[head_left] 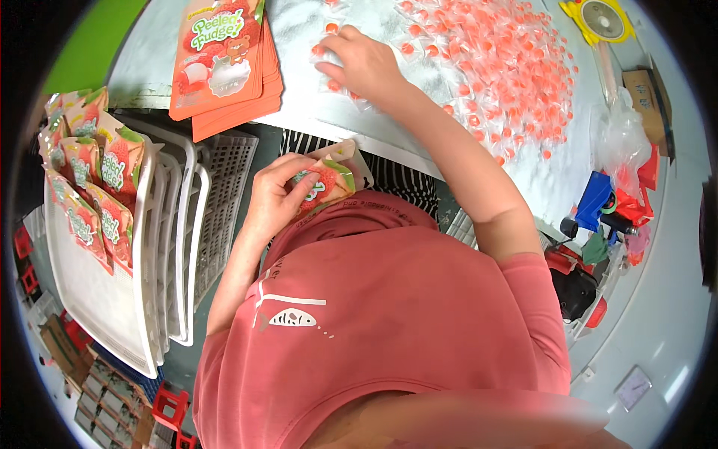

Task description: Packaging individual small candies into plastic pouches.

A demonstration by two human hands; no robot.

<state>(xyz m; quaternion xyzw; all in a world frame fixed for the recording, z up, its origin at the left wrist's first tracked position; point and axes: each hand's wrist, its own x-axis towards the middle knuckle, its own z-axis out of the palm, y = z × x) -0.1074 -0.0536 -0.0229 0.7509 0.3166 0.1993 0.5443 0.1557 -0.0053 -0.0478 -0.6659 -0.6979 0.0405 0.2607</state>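
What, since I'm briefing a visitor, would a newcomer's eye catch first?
Probably the broad heap of clear-wrapped red candies on the right of the white table. Next, the stack of flat red pouches at the table's left; then, near the lap, the left hand holding a glossy red and green pouch.

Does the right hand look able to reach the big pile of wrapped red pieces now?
Probably yes: the right hand is over the same white table, just left of the pile, and nothing tall visibly blocks the way.

Bright light whitens the tabletop (299, 107), and edges bend (corners sink to black).
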